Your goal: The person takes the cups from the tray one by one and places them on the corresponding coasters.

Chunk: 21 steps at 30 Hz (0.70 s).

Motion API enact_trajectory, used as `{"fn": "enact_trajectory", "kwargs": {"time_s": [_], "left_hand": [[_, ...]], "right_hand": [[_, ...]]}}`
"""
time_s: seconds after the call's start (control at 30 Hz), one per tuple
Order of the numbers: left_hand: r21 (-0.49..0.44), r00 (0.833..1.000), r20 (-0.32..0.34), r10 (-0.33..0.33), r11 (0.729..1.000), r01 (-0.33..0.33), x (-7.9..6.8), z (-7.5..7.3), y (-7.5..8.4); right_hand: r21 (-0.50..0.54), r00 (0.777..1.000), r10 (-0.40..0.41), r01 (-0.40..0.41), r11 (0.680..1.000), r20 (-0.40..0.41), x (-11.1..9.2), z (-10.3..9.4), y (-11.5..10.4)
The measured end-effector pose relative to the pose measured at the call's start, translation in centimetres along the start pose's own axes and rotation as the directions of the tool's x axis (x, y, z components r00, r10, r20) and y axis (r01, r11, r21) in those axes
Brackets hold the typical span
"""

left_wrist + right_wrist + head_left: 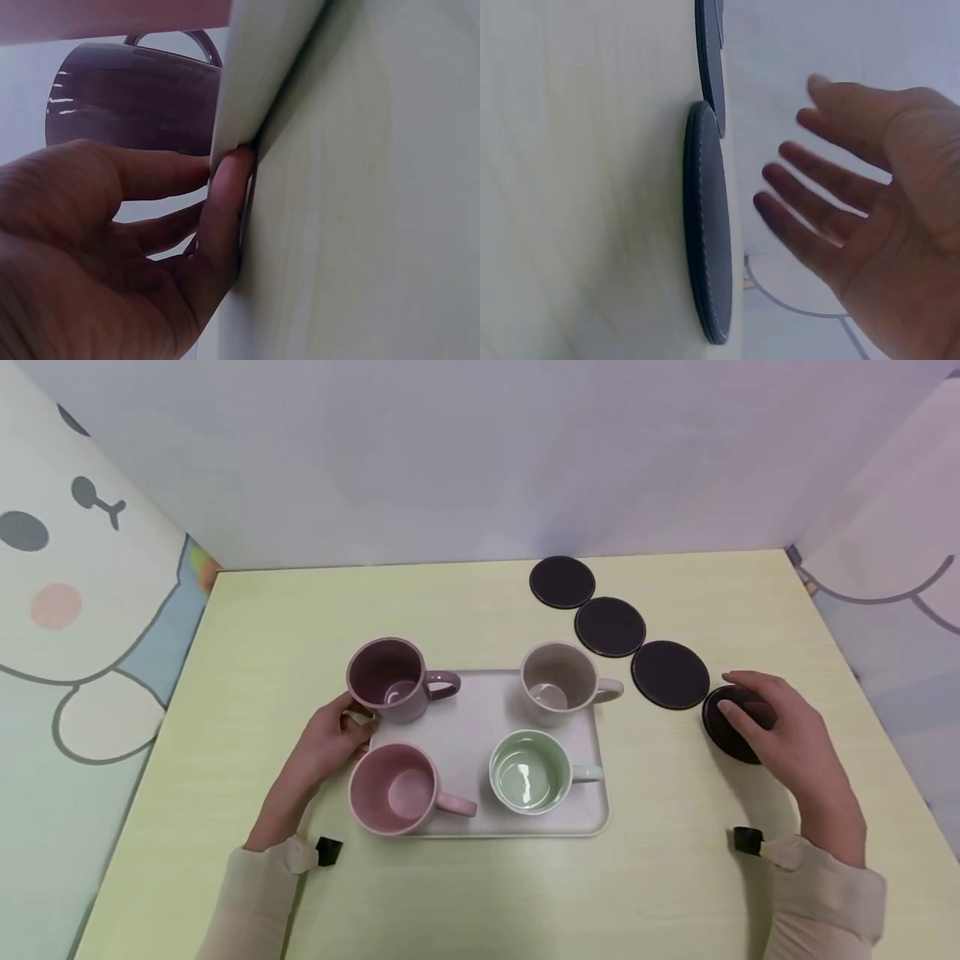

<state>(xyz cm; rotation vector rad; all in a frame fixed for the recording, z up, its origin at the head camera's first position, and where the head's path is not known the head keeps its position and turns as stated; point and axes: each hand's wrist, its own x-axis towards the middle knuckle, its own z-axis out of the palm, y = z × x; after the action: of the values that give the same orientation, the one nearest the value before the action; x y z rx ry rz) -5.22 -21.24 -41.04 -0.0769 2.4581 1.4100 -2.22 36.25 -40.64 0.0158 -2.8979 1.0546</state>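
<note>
A white rectangular tray (468, 720) carries a dark purple mug (403, 708), a pink mug (408, 793), a beige mug (558, 681) and a pale green mug (529, 772). At the tray's left edge, between the purple and pink mugs, my left hand (330, 742) pinches the rim; in the left wrist view its fingertips meet at the tray edge (262, 67). Over on the right, my right hand (795, 735) hovers above a round black coaster (727, 731), fingers relaxed and spread. The right wrist view shows a gap between those fingers and the coaster (709, 225).
Three more black coasters, the nearest one (670, 674) beside the hovered one, run in a diagonal line to the back of the pale wooden table (480, 902). A plain wall (450, 460) rises behind, and cartoon-printed panels stand on both sides.
</note>
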Motion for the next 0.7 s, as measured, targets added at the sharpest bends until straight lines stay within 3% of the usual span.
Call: {"fn": "enact_trajectory", "kwargs": {"time_s": [0.1,0.17,0.23,0.33,0.4,0.5,0.7], "left_hand": [[-0.006,1.0,0.001,-0.006,1.0,0.006,0.0,0.0,0.0],[-0.007,1.0,0.003,-0.009,1.0,0.009,0.0,0.0,0.1],[-0.01,1.0,0.003,-0.013,1.0,0.013,-0.1,-0.1,0.1],[-0.01,1.0,0.005,-0.017,1.0,0.017,-0.1,-0.1,0.1],[-0.007,1.0,0.005,-0.019,1.0,0.019,-0.1,0.0,0.0],[-0.006,1.0,0.004,-0.015,1.0,0.015,-0.1,0.0,0.0],[-0.012,1.0,0.002,-0.015,1.0,0.015,0.0,0.0,0.0]], "right_hand": [[0.192,1.0,-0.013,0.014,0.981,-0.007,0.0,0.5,-0.5],[0.367,0.998,-0.066,0.056,0.928,0.015,0.1,0.7,-0.9],[0.548,0.985,-0.165,0.114,0.829,0.045,0.3,1.2,-1.2],[0.749,0.948,-0.306,0.138,0.648,0.091,0.7,2.0,-1.6],[0.806,0.919,-0.372,0.118,0.58,0.133,1.0,2.5,-1.9],[0.811,0.888,-0.416,0.094,0.578,0.194,1.5,3.1,-2.4],[0.722,0.856,-0.404,0.054,0.69,0.322,2.6,3.6,-3.4]]}}
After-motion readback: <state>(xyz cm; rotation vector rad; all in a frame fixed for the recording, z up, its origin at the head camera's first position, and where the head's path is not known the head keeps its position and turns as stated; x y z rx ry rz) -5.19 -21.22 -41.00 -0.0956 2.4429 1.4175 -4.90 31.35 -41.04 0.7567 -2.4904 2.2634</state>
